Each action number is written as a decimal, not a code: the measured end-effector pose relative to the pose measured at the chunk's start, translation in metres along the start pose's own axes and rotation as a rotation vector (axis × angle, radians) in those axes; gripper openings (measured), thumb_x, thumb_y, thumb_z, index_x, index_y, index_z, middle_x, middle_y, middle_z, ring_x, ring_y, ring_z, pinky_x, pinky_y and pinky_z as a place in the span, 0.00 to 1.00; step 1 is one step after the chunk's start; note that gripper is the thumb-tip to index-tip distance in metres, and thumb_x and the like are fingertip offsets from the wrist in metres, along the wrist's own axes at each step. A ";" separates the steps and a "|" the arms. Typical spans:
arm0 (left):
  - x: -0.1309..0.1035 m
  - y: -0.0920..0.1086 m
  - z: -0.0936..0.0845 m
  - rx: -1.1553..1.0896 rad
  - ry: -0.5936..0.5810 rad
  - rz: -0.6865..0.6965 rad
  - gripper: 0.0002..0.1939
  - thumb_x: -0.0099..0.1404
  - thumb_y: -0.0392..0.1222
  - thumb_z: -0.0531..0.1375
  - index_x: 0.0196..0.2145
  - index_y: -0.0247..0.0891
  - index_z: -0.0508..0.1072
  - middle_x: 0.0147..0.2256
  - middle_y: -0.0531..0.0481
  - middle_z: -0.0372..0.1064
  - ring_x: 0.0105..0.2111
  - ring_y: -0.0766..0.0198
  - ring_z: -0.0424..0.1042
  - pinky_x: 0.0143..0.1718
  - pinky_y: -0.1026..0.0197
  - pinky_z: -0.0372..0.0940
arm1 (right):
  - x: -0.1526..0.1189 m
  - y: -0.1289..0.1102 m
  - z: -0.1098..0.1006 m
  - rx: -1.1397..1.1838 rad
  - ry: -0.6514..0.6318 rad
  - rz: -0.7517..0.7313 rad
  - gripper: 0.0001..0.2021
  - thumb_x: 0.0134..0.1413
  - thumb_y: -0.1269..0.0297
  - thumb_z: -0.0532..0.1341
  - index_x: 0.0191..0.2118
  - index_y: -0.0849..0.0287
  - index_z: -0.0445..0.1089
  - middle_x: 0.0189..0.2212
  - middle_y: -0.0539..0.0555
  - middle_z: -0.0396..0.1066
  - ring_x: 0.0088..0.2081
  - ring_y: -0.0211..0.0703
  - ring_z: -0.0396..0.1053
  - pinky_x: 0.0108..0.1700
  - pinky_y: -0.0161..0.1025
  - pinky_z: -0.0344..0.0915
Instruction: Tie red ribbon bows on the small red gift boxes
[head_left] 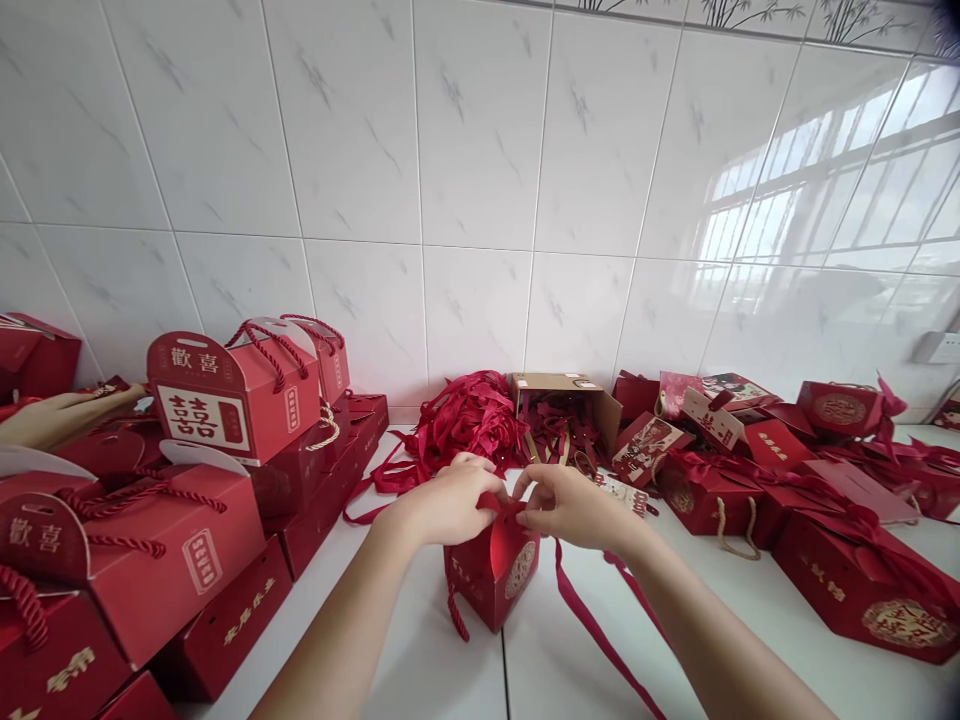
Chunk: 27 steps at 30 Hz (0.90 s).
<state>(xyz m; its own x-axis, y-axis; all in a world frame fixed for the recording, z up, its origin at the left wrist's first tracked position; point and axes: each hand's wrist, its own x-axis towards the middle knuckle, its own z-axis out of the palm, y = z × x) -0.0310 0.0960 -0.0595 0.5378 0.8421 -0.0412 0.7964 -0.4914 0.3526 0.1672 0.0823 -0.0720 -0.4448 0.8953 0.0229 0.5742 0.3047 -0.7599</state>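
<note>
A small red gift box (489, 578) with a round gold emblem stands on the white table in front of me, one corner toward me. My left hand (463, 500) is closed on the top flap at its left side. On the right side of the top, my right hand (559, 505) pinches the opposite flap with thumb and fingers. A twisted red cord hangs down the box's left face. From beneath my right hand, a red ribbon (583, 610) trails across the table toward me.
Red handled boxes (217, 400) are stacked at left, where another person's hand (75, 415) shows. Behind lie a red ribbon heap (472, 420) and an open cardboard box (604, 410). More red boxes (862, 585) and cards (649, 448) lie at right, before a tiled wall.
</note>
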 end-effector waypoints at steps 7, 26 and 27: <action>0.001 0.003 0.002 -0.031 0.011 0.027 0.12 0.60 0.39 0.53 0.38 0.43 0.74 0.59 0.46 0.57 0.63 0.53 0.52 0.58 0.52 0.60 | 0.005 0.006 0.006 -0.011 0.028 -0.001 0.06 0.47 0.69 0.59 0.35 0.57 0.63 0.24 0.49 0.73 0.25 0.36 0.67 0.26 0.31 0.58; 0.001 0.008 0.002 -0.053 0.067 0.059 0.08 0.64 0.37 0.50 0.34 0.42 0.69 0.49 0.46 0.64 0.54 0.56 0.61 0.54 0.53 0.62 | 0.001 0.005 -0.004 -0.190 0.035 0.033 0.15 0.54 0.50 0.58 0.40 0.56 0.71 0.33 0.53 0.71 0.32 0.41 0.67 0.31 0.36 0.60; -0.001 0.010 0.001 -0.052 0.087 0.066 0.09 0.64 0.38 0.49 0.34 0.42 0.69 0.49 0.46 0.64 0.54 0.56 0.61 0.54 0.53 0.61 | 0.000 0.006 -0.005 -0.197 0.061 0.019 0.18 0.55 0.47 0.57 0.42 0.56 0.71 0.36 0.55 0.71 0.36 0.44 0.68 0.34 0.38 0.61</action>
<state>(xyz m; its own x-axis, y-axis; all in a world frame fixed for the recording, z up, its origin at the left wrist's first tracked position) -0.0229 0.0902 -0.0572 0.5609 0.8254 0.0642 0.7434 -0.5363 0.3997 0.1738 0.0857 -0.0730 -0.3937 0.9177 0.0539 0.7083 0.3401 -0.6186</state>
